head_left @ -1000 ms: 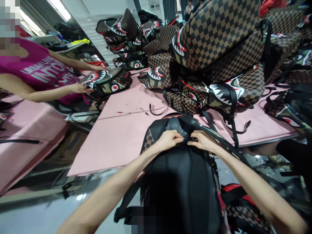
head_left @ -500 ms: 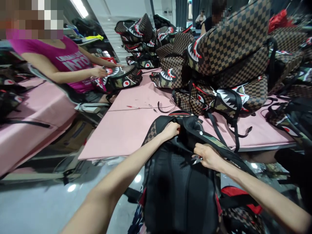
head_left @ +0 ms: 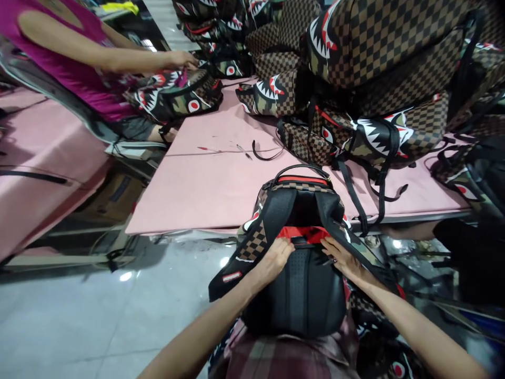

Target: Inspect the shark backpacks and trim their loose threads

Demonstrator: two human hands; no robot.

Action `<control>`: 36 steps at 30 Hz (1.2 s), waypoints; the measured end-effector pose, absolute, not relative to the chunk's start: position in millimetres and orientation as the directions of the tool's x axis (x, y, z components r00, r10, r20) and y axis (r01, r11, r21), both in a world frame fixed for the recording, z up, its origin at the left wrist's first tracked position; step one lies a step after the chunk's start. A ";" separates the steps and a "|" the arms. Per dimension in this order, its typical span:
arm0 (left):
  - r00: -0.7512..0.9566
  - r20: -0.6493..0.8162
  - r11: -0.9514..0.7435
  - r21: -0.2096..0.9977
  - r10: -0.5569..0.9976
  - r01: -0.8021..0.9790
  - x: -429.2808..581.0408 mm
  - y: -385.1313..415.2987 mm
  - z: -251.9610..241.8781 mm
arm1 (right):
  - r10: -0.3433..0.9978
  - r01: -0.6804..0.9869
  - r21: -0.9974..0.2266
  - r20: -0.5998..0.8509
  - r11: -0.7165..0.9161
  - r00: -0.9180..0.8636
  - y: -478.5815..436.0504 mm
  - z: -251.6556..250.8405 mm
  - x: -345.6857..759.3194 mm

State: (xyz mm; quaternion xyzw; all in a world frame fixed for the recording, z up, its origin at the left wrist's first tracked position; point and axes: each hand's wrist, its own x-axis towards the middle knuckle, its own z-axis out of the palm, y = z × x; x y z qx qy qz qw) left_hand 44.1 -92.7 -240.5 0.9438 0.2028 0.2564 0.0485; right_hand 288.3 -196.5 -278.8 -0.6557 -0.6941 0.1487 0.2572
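A black backpack (head_left: 300,295) with a brown checkered trim rests on my lap, its padded back panel toward me and its top against the table edge. An opening across the panel shows red lining (head_left: 303,232). My left hand (head_left: 276,259) is closed on the left part of the opening's edge. On the right part, my right hand (head_left: 344,259) presses its fingers against the same edge. Small metal thread snips (head_left: 330,261) are tucked in the right hand, mostly hidden by the fingers. Both shoulder straps (head_left: 335,216) lie beyond and beside my hands.
Checkered backpacks (head_left: 394,47) with shark-mouth prints are piled on the pink table (head_left: 189,195). A pen (head_left: 244,152) and a loose strap lie on it. At left, a person in a magenta shirt (head_left: 79,68) handles another backpack (head_left: 185,100). More bags lie at my lower right.
The backpack has tipped and its back opening now shows red lining. My hands have moved down and closer together onto the opening's edge. The view has tilted downward.
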 end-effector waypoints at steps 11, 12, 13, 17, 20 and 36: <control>0.813 0.352 -0.886 0.156 0.463 0.437 44.7 -89.6 -254.6 | 0.999 0.933 -0.360 0.054 0.020 0.000 -150.4 -200.6 244.4; 0.813 0.336 -0.880 0.164 0.475 0.446 44.9 -89.7 -253.4 | 1.000 0.926 -0.376 0.009 -0.003 0.006 -143.4 -196.8 241.5; 0.813 0.324 -0.875 0.172 0.484 0.453 45.1 -89.9 -252.8 | 0.999 0.919 -0.393 -0.044 -0.032 0.016 -136.9 -195.0 239.4; 0.805 0.333 -0.872 0.199 0.490 0.448 44.8 -90.3 -256.9 | 0.985 0.893 -0.437 -0.170 -0.108 0.036 -118.6 -197.4 236.4; 0.792 0.358 -0.869 0.202 0.495 0.451 44.7 -90.3 -260.5 | 0.982 0.884 -0.453 -0.188 -0.114 0.031 -113.9 -198.8 233.6; 0.761 0.354 -0.839 0.265 0.544 0.476 44.9 -90.6 -269.8 | 0.967 0.785 -0.575 -0.223 -0.231 0.122 -105.4 -204.7 229.7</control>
